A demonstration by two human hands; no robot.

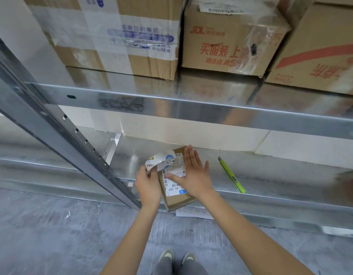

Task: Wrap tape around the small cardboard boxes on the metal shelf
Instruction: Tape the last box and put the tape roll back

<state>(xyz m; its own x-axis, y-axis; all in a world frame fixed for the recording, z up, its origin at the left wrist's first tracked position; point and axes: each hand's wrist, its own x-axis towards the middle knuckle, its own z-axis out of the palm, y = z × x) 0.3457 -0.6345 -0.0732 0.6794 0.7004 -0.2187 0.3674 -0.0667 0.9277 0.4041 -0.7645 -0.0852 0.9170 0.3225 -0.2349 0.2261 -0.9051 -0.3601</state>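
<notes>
— Where's the box right now?

— I've got the small box (176, 197) lying flat on the lower metal shelf (280, 171), near its front edge, with one corner hanging a little past the lip. Its top carries a white shipping label (176, 187) with barcodes.

— And my hands, as you see them?

— My right hand (193, 173) lies flat on top of the box, palm down, fingers spread and stretched out toward the back of the shelf. It presses on the label and grips nothing. My left hand (147, 185) is at the left side of the box, fingers curled around the lower rim of the tape roll (160, 161), holding it tilted just above the box's far left corner.

— Is any tape pulled out?

— I cannot tell; the roll is clear and glossy, and any strip between it and the box is lost in the shine.

— What else is on that shelf?

— A yellow-green box cutter (232, 175) lies on the shelf to the right of my right hand, apart from the box, its tip pointing toward the wall. A sheet of paper (193, 212) pokes out beneath the box at the shelf's front lip.

— And higher up?

— The upper shelf holds large cartons (231, 36) side by side, some wrapped in clear tape, with red and blue print. A slanted metal upright (58, 128) crosses the left side of the view, passing just left of my left hand.
</notes>
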